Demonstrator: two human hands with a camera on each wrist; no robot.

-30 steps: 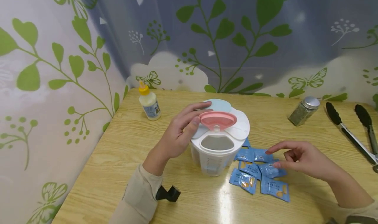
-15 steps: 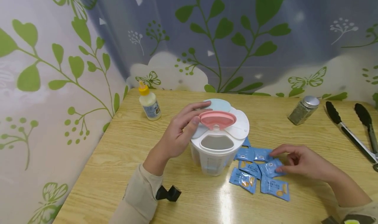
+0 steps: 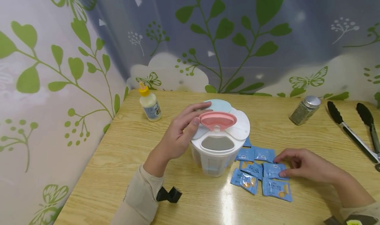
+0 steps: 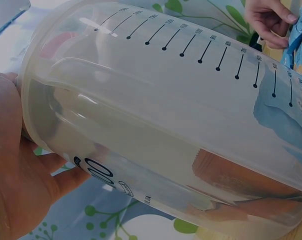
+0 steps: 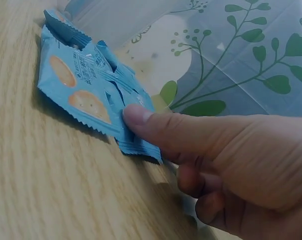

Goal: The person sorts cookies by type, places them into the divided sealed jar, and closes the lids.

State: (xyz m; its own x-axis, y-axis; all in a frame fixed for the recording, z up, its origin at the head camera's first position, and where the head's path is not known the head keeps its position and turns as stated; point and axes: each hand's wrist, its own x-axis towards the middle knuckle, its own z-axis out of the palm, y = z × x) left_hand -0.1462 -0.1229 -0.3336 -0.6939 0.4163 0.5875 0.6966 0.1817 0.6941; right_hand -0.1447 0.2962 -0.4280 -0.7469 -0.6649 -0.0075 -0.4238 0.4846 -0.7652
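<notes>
A clear plastic storage container [image 3: 215,164] with measuring marks stands on the table. Its white lid has a raised pink flap [image 3: 218,119] behind an uncovered opening. My left hand [image 3: 181,132] grips the lid's left side, fingers spread over the top. Through the wall, the left wrist view shows a brown packet [image 4: 241,175] and a blue packet [image 4: 281,110]. To the right, my right hand [image 3: 308,167] pinches the right edge of a blue biscuit packet [image 3: 272,169] between thumb and index finger. More blue packets [image 3: 244,181] lie around it.
A glue bottle [image 3: 150,104] with a yellow cap stands at the back left. At the back right, a glass jar of dried herbs [image 3: 305,110] stands beside black-tipped tongs [image 3: 353,136]. Patterned curtain fabric [image 3: 237,47] borders the table.
My right hand has lowered onto the biscuit packet and turned it straighter, above the lowest right packet. My left hand has stayed on the lid.
</notes>
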